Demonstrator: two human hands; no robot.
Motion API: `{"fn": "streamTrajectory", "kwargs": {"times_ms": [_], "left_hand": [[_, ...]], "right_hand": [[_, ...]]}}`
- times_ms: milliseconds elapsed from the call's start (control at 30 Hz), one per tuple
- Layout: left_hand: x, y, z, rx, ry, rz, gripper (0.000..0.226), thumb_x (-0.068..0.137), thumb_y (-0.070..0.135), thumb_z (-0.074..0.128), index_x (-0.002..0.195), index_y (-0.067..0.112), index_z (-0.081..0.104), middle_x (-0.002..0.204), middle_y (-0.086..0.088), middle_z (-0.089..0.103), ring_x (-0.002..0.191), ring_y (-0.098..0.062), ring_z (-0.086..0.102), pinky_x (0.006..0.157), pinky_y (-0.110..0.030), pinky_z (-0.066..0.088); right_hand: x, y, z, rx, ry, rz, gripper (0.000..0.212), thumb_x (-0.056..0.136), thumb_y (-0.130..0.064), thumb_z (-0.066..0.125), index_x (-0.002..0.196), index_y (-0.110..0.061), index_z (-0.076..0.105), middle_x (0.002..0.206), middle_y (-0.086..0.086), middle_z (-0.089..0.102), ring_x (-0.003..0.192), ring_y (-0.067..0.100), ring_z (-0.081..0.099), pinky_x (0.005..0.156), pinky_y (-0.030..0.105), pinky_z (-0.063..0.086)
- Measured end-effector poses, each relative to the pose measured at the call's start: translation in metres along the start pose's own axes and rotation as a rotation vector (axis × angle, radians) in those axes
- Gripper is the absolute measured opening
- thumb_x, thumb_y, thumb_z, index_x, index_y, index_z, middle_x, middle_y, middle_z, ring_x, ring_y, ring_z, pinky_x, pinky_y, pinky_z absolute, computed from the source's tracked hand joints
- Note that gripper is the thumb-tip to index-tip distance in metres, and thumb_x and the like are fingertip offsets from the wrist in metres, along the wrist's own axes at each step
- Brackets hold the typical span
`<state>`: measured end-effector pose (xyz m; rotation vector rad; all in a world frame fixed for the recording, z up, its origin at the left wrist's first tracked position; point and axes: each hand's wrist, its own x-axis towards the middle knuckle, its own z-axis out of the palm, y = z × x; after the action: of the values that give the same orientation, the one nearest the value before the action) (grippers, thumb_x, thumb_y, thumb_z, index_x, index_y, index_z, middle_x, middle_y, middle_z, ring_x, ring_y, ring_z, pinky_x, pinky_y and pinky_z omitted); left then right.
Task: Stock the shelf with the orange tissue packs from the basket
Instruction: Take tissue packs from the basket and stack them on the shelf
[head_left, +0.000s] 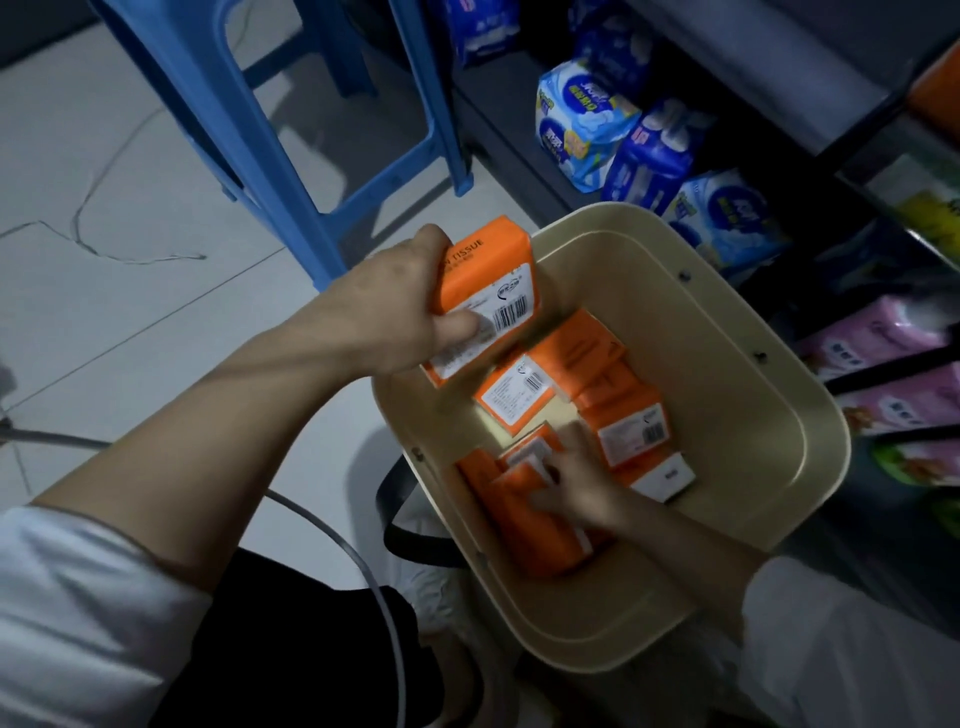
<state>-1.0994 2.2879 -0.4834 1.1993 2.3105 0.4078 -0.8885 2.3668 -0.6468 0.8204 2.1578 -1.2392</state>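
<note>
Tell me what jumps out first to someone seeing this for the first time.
The bright orange tissue packs heaped in the beige basket at centre. The left hand lifts one pack above the rim while the right hand reaches among the rest. A blue stool stands behind.

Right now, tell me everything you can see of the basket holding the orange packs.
The basket is a beige tub of smooth plastic, rectangular with rounded corners and a stepped rim, dotted with small dark rivets. A black handle hangs down at its near-left side. It sits on the pale tiled floor beside the shelf. Several orange tissue packs lie jumbled inside, and the right hand reaches into them.
</note>
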Motion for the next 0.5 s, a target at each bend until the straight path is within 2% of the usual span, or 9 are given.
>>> {"fn": "streamTrajectory", "kwargs": {"times_ms": [33, 67, 100, 167, 233, 300, 333, 433, 500], "left_hand": [[-0.001, 0.002, 0.0, -0.038, -0.016, -0.008, 0.054, 0.082, 0.038, 0.065, 0.123, 0.023, 0.032, 0.107, 0.001, 0.053, 0.089, -0.017, 0.056, 0.075, -0.032, 0.048], [-0.001, 0.003, 0.001, -0.076, -0.02, -0.008, 0.06, 0.084, 0.035, 0.064, 0.13, 0.028, 0.025, 0.111, 0.0, 0.053, 0.091, -0.019, 0.057, 0.078, -0.034, 0.05], [-0.002, 0.005, 0.001, -0.093, -0.011, 0.006, 0.065, 0.086, 0.031, 0.062, 0.135, 0.034, 0.018, 0.116, -0.003, 0.052, 0.094, -0.021, 0.057, 0.082, -0.038, 0.05], [-0.002, 0.006, 0.0, -0.007, 0.026, 0.046, 0.068, 0.09, 0.026, 0.055, 0.138, 0.044, 0.012, 0.12, -0.008, 0.046, 0.099, -0.023, 0.052, 0.085, -0.042, 0.048], [-0.001, 0.008, -0.002, 0.163, 0.06, 0.069, 0.061, 0.092, 0.026, 0.05, 0.138, 0.048, 0.018, 0.115, -0.008, 0.038, 0.102, -0.026, 0.046, 0.083, -0.044, 0.047], [0.001, 0.013, -0.003, 0.281, 0.058, 0.07, 0.05, 0.092, 0.029, 0.046, 0.136, 0.048, 0.031, 0.108, -0.005, 0.032, 0.106, -0.03, 0.043, 0.083, -0.044, 0.046], [0.001, 0.017, -0.004, 0.286, 0.047, 0.055, 0.045, 0.093, 0.03, 0.045, 0.133, 0.047, 0.038, 0.107, -0.004, 0.03, 0.107, -0.031, 0.042, 0.084, -0.043, 0.045], [0.001, 0.035, 0.0, 0.174, 0.066, 0.019, 0.036, 0.093, 0.044, 0.042, 0.129, 0.045, 0.046, 0.11, -0.005, 0.034, 0.113, -0.031, 0.044, 0.091, -0.038, 0.039], [0.002, 0.049, 0.003, -0.015, 0.048, 0.0, 0.052, 0.082, 0.069, 0.037, 0.126, 0.045, 0.05, 0.112, -0.005, 0.038, 0.116, -0.027, 0.043, 0.1, -0.036, 0.035]], "right_hand": [[-0.003, -0.003, -0.011, 0.079, 0.042, -0.015, 0.014, 0.082, -0.025, 0.065, 0.092, -0.016, 0.065, 0.095, -0.006, 0.054, 0.099, 0.006, 0.053, 0.077, 0.018, 0.045], [-0.007, -0.008, -0.023, 0.166, 0.07, -0.027, 0.003, 0.083, -0.019, 0.063, 0.081, -0.017, 0.064, 0.085, -0.008, 0.057, 0.088, 0.0, 0.057, 0.068, 0.012, 0.044], [-0.009, -0.012, -0.035, 0.281, 0.076, -0.023, 0.009, 0.083, -0.014, 0.062, 0.074, -0.018, 0.061, 0.075, -0.01, 0.058, 0.075, -0.004, 0.059, 0.058, 0.009, 0.041], [-0.016, -0.019, -0.059, 0.546, 0.042, -0.01, 0.006, 0.084, -0.013, 0.06, 0.08, -0.018, 0.06, 0.071, -0.009, 0.059, 0.061, -0.004, 0.06, 0.05, 0.011, 0.042], [-0.024, -0.025, -0.082, 0.7, 0.027, -0.016, 0.009, 0.089, -0.012, 0.055, 0.091, -0.016, 0.062, 0.082, -0.001, 0.064, 0.07, 0.004, 0.062, 0.063, 0.019, 0.05], [-0.033, -0.028, -0.104, 0.792, 0.062, -0.04, 0.015, 0.091, -0.009, 0.05, 0.094, -0.015, 0.064, 0.091, 0.006, 0.065, 0.081, 0.016, 0.062, 0.082, 0.036, 0.051], [-0.041, -0.031, -0.114, 0.836, 0.085, -0.066, 0.017, 0.092, -0.007, 0.048, 0.095, -0.014, 0.063, 0.089, 0.006, 0.066, 0.08, 0.017, 0.062, 0.081, 0.036, 0.052], [-0.072, -0.041, -0.141, 0.96, 0.16, -0.139, 0.021, 0.092, -0.003, 0.043, 0.093, -0.013, 0.061, 0.074, -0.001, 0.068, 0.066, 0.009, 0.064, 0.06, 0.023, 0.055], [-0.094, -0.043, -0.152, 1.026, 0.196, -0.184, 0.022, 0.092, -0.002, 0.042, 0.09, -0.013, 0.061, 0.07, -0.003, 0.068, 0.063, 0.007, 0.064, 0.058, 0.021, 0.054]]}}
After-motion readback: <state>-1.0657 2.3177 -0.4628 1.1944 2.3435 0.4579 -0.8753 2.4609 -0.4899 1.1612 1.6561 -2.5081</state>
